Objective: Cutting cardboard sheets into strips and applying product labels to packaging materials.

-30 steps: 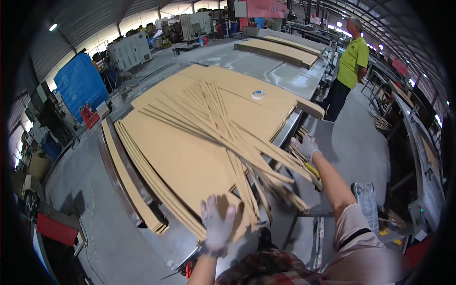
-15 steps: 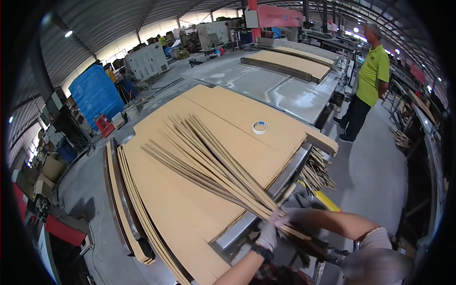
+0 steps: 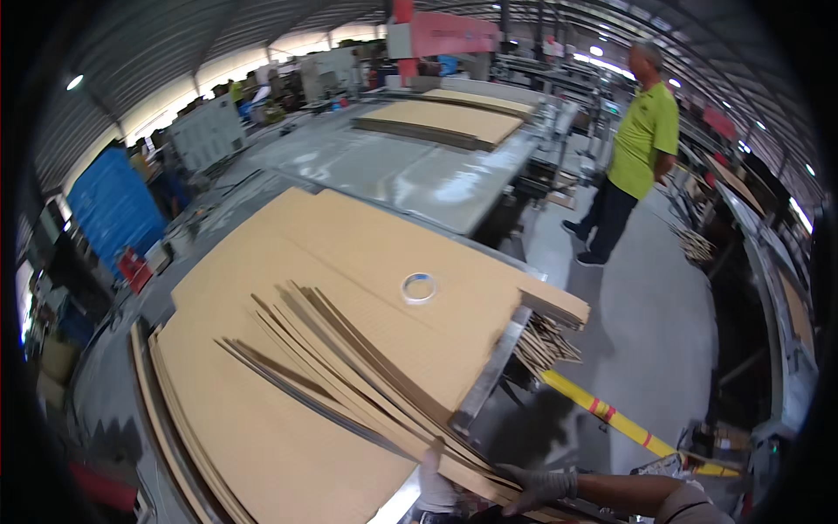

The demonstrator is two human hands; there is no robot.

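A fanned bundle of long, thin cardboard strips (image 3: 349,375) lies slantwise across a stack of tan cardboard sheets (image 3: 253,253), its near ends gathered at the stack's front edge. My left hand (image 3: 435,485), in a light glove, is closed on the strips there, thumb uppermost. Just to its right, my gloved right hand (image 3: 537,489) grips the same bundle closer to its near end. Part of the fingers of both hands is hidden by the strips and the lower edge. A roll of tape (image 3: 419,287) rests on the sheets beyond the strips.
Loose strips (image 3: 547,342) are heaped beside the stack's right side, near a yellow bar with red bands (image 3: 611,417). A person in a yellow-green shirt (image 3: 644,140) stands at the right. Behind, more sheets (image 3: 436,122) lie on a grey machine table (image 3: 384,175).
The whole view has shifted, so the stack and tape appear lower and further left. My hands, close together before, are now spaced apart along the bundle, both still gripping it.
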